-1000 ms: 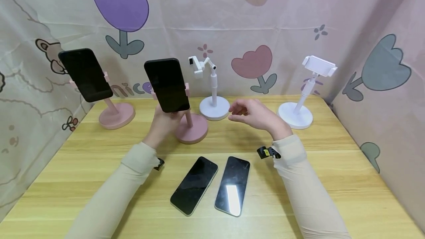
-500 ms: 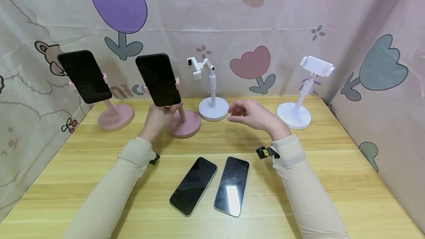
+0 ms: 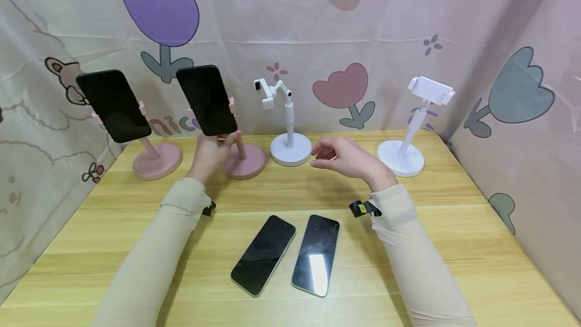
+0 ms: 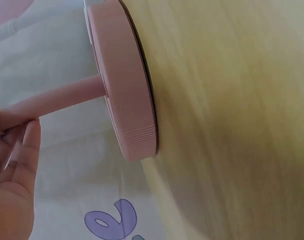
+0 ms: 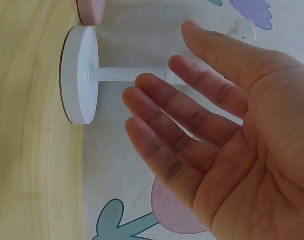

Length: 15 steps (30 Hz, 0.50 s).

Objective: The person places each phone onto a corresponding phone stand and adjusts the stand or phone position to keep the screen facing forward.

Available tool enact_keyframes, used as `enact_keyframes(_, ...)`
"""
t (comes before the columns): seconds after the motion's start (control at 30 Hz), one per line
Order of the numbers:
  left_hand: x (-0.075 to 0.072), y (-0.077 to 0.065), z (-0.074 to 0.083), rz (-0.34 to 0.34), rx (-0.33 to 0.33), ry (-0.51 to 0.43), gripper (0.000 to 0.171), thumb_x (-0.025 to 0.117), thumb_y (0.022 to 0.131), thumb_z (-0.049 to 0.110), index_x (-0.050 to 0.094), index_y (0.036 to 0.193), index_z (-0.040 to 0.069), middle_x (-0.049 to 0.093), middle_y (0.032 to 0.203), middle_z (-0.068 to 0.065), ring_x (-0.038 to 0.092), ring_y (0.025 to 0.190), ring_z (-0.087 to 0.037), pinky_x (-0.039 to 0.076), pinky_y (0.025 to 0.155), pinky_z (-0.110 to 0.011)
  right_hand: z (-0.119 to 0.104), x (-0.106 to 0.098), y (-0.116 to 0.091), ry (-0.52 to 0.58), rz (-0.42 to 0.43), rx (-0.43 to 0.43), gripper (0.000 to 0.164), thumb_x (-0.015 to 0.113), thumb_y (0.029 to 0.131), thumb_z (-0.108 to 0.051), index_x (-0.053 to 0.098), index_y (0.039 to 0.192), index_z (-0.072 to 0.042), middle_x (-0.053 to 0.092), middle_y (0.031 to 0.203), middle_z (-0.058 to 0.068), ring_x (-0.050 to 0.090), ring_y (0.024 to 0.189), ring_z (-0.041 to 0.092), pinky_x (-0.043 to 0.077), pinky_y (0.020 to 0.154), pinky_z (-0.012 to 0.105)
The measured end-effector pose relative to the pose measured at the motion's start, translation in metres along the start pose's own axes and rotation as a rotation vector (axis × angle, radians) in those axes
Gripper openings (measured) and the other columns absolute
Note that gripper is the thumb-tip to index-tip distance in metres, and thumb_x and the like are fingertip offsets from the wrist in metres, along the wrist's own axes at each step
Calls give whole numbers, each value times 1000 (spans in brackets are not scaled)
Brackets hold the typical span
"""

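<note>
My left hand [image 3: 210,154] pinches the stem of a pink phone stand [image 3: 245,162], just under the black phone [image 3: 207,100] clamped in its holder. In the left wrist view, the fingers [image 4: 29,155] curl at the pink stem [image 4: 56,100], and the round base [image 4: 124,80] is right at the tabletop. My right hand [image 3: 349,159] hovers with relaxed, slightly bent fingers and holds nothing. Nearest to it is a white phone stand [image 3: 290,149] with a folded, vacant holder; its base [image 5: 79,75] also shows in the right wrist view.
At the far left stands another pink phone stand [image 3: 157,161] holding a black phone [image 3: 113,106]. A second white stand [image 3: 401,158] is at the back right. Two phones lie face up in front: one dark [image 3: 263,255], one reflecting light [image 3: 315,255]. A printed curtain [image 3: 272,14] hangs behind.
My left hand has shifted the pink stand with its phone back and to the left, nearer the other pink stand. The right hand stays in place.
</note>
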<state>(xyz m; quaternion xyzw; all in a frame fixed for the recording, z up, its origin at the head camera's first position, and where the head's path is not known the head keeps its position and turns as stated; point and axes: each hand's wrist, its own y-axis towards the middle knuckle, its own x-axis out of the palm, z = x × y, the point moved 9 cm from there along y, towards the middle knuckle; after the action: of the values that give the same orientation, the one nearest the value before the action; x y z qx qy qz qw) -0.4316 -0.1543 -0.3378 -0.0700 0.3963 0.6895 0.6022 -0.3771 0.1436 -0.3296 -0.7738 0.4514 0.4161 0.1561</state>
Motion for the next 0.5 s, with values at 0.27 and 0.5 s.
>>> enact_keyframes(0.27, -3, 9, -6, 4, 11, -25, 26, 64, 92, 32, 57, 107, 12, 57, 97, -5, 55, 88, -20, 49, 77, -36, 0, -1, 0, 18, -3, -1, 22, 71, 88, -29, 65, 105, -17, 66, 91, -4, 63, 83, 13, 51, 72, 30)
enact_keyframes(0.5, -3, 16, -12, 12, 8, -9, 28, 62, 92, 35, 59, 105, 10, 57, 98, -6, 54, 89, -20, 47, 78, -36, 2, 0, 0, 36, -8, 4, 19, 72, 87, -28, 66, 102, -18, 68, 89, -5, 63, 82, 11, 52, 71, 30)
